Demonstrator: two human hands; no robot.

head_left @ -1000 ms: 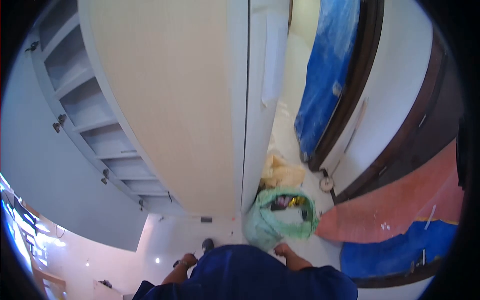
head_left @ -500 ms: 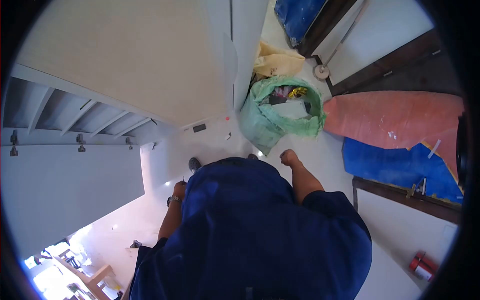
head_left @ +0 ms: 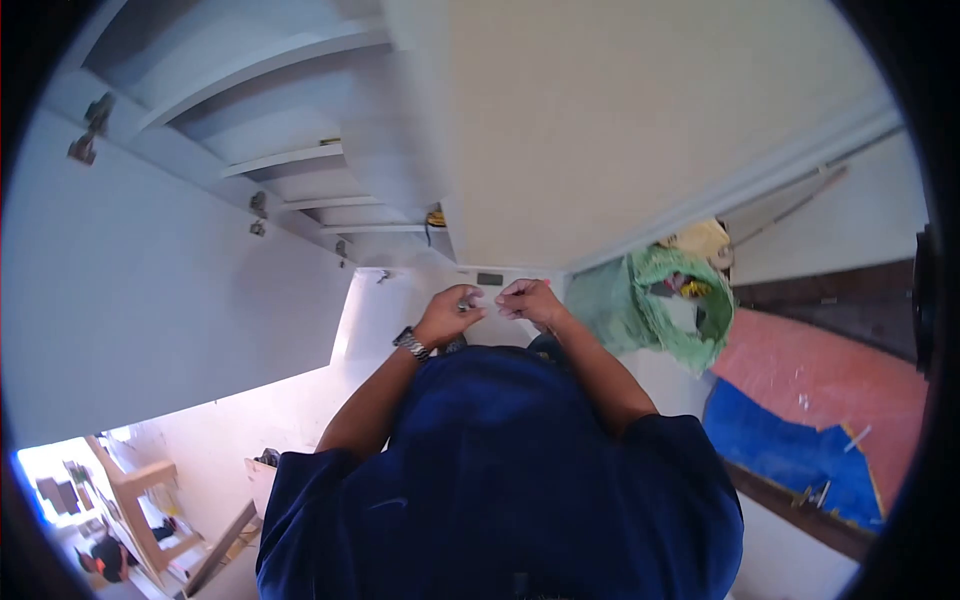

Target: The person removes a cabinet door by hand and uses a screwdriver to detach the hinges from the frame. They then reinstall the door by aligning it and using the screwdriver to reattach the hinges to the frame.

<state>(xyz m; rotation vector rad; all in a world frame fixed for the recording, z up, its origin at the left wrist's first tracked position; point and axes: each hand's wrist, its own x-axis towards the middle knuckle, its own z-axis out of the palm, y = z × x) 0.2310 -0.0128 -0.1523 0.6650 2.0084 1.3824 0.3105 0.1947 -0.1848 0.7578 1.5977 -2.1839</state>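
Note:
Both hands are raised in front of my body, close together with a small gap between their fingertips. My left hand (head_left: pixel 450 317), with a watch (head_left: pixel 411 344) on its wrist, has its fingers curled around something small and partly hidden that I cannot make out. The fingers of my right hand (head_left: pixel 528 300) are pinched together, and whatever may be between them is too small to name. Just beyond the hands, a dark rectangular piece (head_left: pixel 490 280) lies on the floor near the foot of a pale panel (head_left: pixel 640 120).
To the left, a white cabinet door (head_left: pixel 180 300) stands open on its hinges, beside shelves (head_left: pixel 285 160). A yellow and black item (head_left: pixel 435 218) sits low in the cabinet. A green sack (head_left: pixel 610 300) of scraps and red and blue floor coverings (head_left: pixel 820 370) are on the right.
My hands have come up from my sides and together in front of me. My view has turned left, so the sack appears further right and the cabinet shelves nearer.

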